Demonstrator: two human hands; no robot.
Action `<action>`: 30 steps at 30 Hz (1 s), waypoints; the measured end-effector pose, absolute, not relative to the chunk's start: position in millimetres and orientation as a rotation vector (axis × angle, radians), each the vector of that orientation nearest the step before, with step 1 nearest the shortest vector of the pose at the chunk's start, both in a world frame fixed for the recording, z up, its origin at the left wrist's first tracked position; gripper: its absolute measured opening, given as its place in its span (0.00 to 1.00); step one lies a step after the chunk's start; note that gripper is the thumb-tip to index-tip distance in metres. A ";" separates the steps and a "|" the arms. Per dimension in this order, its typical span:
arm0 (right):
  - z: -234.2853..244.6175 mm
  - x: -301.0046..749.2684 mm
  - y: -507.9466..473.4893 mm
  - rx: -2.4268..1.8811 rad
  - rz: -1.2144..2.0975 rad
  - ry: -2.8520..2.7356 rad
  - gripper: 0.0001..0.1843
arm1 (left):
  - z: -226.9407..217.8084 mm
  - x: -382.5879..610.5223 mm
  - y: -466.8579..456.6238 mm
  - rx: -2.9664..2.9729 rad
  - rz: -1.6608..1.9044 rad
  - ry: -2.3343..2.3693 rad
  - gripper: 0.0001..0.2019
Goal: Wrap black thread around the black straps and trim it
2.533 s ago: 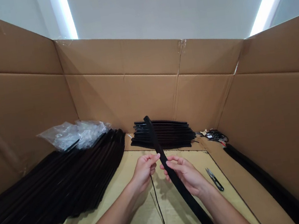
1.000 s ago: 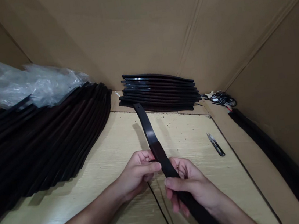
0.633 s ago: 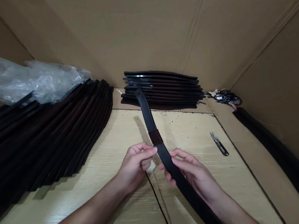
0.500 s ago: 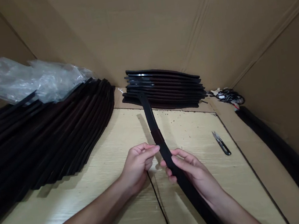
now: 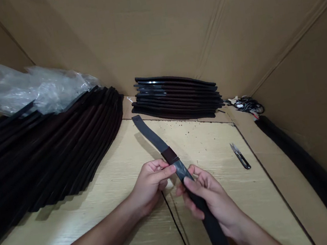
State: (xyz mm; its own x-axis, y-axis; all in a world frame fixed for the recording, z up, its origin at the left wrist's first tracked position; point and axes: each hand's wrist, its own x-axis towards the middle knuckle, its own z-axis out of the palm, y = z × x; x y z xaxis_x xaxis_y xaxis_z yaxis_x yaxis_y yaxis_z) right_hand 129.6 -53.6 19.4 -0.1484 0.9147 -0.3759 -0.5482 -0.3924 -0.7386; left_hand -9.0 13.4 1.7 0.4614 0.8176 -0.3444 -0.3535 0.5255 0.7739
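A long, flat black strip (image 5: 150, 135) runs up from the bottom edge, its far end gently curved. Around it, just above my fingers, sits a dark brown wrapped band (image 5: 169, 155). My right hand (image 5: 212, 196) grips the strip below the band, thumb on top and fingers beneath. My left hand (image 5: 151, 183) is closed in a pinch at the strip's left edge, right under the band. A thin black cord (image 5: 177, 225) hangs from the left hand's fingers. Something small and whitish, partly hidden, shows under those fingers.
A large fan of black strips (image 5: 64, 152) lies left, with crumpled clear plastic (image 5: 49, 88) over it. A smaller stack of strips (image 5: 175, 96) rests by the cardboard wall (image 5: 126, 30). Thread snips (image 5: 240, 156), tangled cords (image 5: 248, 104) and a long black piece (image 5: 303, 167) are at right.
The strip has turned: its far end swung left and its flat face now shows more, with the brown band plainer. Both hands keep their hold in nearly the same place.
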 end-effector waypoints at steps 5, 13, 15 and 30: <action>18.2 132.6 -50.3 -1.000 1.654 -0.442 0.15 | -1.2 -8.5 15.5 0.677 0.854 0.835 0.20; 17.6 132.9 -55.0 -0.992 1.779 -0.484 0.22 | 1.9 -9.0 16.7 0.684 0.769 0.743 0.22; 17.8 132.8 -56.6 -0.988 1.818 -0.499 0.19 | 3.9 -10.4 16.8 0.699 0.725 0.705 0.22; 21.6 131.6 -53.8 -1.006 1.742 -0.434 0.16 | 0.3 -13.9 24.3 0.702 0.773 0.748 0.20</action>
State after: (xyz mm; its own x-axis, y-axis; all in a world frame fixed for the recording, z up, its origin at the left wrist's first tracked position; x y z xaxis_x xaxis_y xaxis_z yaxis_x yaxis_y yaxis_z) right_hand 131.6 -53.8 21.6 -0.1171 0.8994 -0.4211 -0.5966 -0.4027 -0.6942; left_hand -13.9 24.3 0.3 0.4968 0.8057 -0.3226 -0.3487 0.5257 0.7759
